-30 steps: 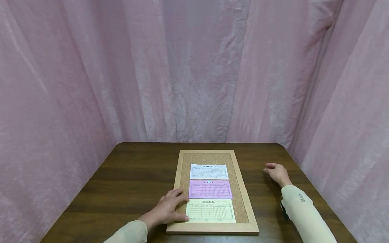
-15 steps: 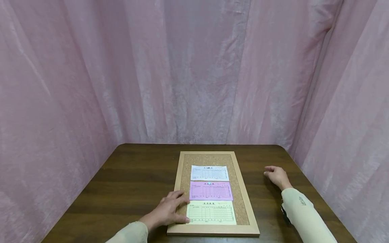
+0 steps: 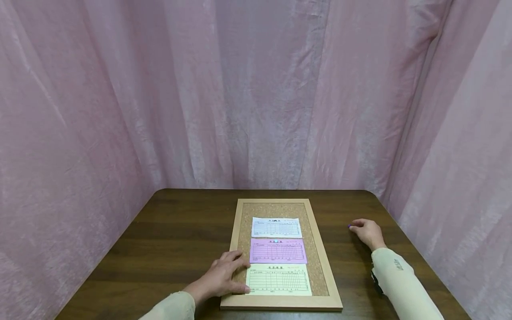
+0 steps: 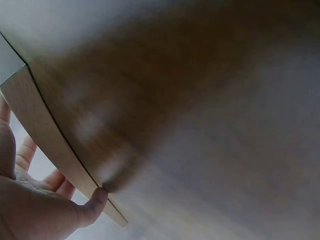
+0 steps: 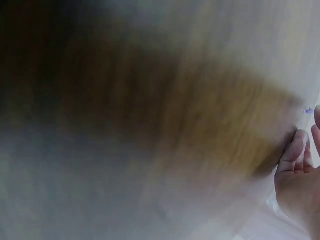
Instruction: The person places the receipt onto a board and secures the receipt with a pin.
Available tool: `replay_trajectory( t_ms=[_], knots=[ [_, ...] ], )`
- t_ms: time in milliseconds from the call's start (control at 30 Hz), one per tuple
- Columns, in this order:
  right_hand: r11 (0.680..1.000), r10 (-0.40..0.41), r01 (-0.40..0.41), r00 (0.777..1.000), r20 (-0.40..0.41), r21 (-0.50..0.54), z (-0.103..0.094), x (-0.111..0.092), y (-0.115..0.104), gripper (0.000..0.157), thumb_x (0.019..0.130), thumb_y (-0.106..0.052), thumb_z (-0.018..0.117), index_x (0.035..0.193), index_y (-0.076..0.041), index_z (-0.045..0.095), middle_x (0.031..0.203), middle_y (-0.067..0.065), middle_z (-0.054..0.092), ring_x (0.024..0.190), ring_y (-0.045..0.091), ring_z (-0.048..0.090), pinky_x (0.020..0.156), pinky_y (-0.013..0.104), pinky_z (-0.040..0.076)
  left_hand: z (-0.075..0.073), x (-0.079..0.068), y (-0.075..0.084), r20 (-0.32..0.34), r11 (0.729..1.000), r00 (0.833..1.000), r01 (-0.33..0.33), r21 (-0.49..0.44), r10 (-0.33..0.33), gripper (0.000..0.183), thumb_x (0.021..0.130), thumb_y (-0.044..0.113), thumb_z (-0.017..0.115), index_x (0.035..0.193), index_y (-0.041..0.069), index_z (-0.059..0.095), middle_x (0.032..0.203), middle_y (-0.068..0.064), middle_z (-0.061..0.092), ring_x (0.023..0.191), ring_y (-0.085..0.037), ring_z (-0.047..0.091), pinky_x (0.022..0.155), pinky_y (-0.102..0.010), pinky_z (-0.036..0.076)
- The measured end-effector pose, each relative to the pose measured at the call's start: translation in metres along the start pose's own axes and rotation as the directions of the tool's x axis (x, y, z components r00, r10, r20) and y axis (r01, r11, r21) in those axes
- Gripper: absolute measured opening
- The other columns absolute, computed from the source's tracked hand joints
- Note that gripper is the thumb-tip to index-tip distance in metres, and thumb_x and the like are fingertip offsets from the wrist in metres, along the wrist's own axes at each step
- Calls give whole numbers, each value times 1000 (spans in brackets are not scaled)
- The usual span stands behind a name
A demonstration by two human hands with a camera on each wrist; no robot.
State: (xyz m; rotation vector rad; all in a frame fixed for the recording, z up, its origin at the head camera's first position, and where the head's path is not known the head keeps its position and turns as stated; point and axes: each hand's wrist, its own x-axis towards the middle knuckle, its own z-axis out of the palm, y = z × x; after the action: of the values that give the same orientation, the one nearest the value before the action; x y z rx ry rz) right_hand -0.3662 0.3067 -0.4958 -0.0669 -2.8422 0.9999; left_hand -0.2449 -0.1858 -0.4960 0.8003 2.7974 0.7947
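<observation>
In the head view my right hand (image 3: 367, 233) is at the right of the table, with a small purple pushpin (image 3: 349, 226) at the tips of its thumb and forefinger. The right wrist view shows this pushpin close by the fingertips, at the frame's edge. My left hand (image 3: 224, 274) rests over the left side of a wood-framed cork board (image 3: 320, 280), fingers spread. Its thumb reaches the lower left corner of a pale green form (image 3: 278, 281). Above that lie a purple form (image 3: 278, 253) with a light blue pin (image 3: 276, 241) and a whitish form (image 3: 276, 229) with a dark pin (image 3: 275, 220).
The brown wooden table (image 3: 180, 231) extends on both sides of the board. Pink curtains (image 3: 264, 98) hang behind the table and along its sides.
The purple pushpin has come into sight at my right fingertips, which have shifted slightly. My left hand stays on the board, and the forms lie as before.
</observation>
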Motion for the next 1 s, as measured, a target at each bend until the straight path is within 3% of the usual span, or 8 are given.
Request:
replay_trajectory(
  t_ms=[300,767,1000],
  knots=[
    [999,-6,6,1000,1,-40,4,1,1,30,95,-17,65,113,8,67,113,26,67,109,48,58,94,58,42,1,0,0,10,1000,1000,12,-4,-12,57,78,60,76,122,26,63,151,-18,38,138,-41,31,101,-67,30],
    [996,58,-53,995,77,-66,0,11,0,33,95,-21,65,119,1,68,127,26,61,120,50,49,99,60,36,-2,0,2,10,1000,1000,1,-9,-1,57,79,58,76,123,25,63,151,-18,38,138,-40,31,101,-66,31],
    [996,71,-66,995,72,-58,1,10,-2,33,94,-21,65,119,1,69,128,27,60,119,50,49,98,60,36,-2,-1,2,10,1000,1000,5,-5,-5,57,78,58,77,123,27,63,151,-16,39,138,-39,32,101,-64,32]
  ],
)
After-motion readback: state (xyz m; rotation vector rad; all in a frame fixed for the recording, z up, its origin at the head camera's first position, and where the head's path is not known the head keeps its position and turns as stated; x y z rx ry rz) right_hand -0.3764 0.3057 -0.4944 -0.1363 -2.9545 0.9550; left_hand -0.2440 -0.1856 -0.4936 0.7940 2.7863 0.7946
